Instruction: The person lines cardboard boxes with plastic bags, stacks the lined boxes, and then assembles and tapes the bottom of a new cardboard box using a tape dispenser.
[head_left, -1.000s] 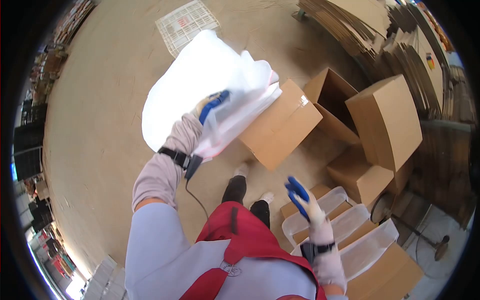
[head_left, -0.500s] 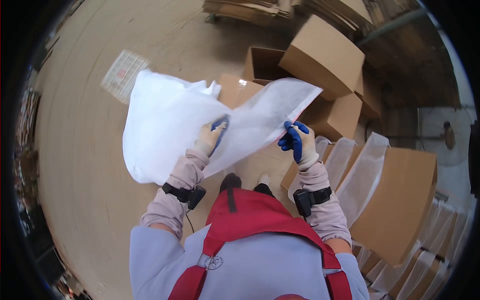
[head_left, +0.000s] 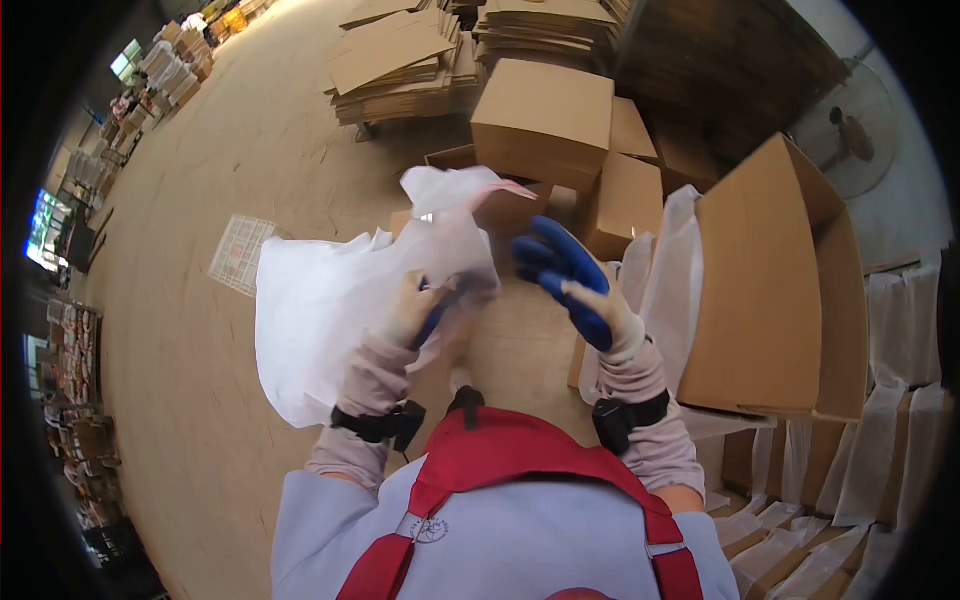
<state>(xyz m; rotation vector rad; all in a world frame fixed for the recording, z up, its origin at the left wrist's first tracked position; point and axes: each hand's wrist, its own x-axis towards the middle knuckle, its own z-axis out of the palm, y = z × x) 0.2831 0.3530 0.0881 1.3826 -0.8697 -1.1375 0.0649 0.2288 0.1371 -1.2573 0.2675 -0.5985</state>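
My left hand (head_left: 425, 305), in a cream glove with a blue palm, is closed on a bundle of thin white plastic bags (head_left: 320, 320). The bundle spreads out to the left, over my left forearm side. One translucent bag (head_left: 455, 195) with a reddish edge flares up above the left hand, blurred by motion. My right hand (head_left: 575, 280), gloved the same way, is apart from the bags with its fingers spread and nothing in it. To its right stands an open cardboard box (head_left: 750, 300) with a white liner (head_left: 670, 290) hanging over its left side.
Closed and open cartons (head_left: 545, 115) are piled ahead. Flattened cardboard (head_left: 400, 60) lies stacked behind them. At the lower right are several lined boxes (head_left: 800, 540). A printed white sack (head_left: 240, 255) lies on the floor, and a fan (head_left: 850, 130) stands at the far right.
My right hand has let go of the bag's red edge and opened. That bag has swung up and bunched above my left hand. The view has tilted up.
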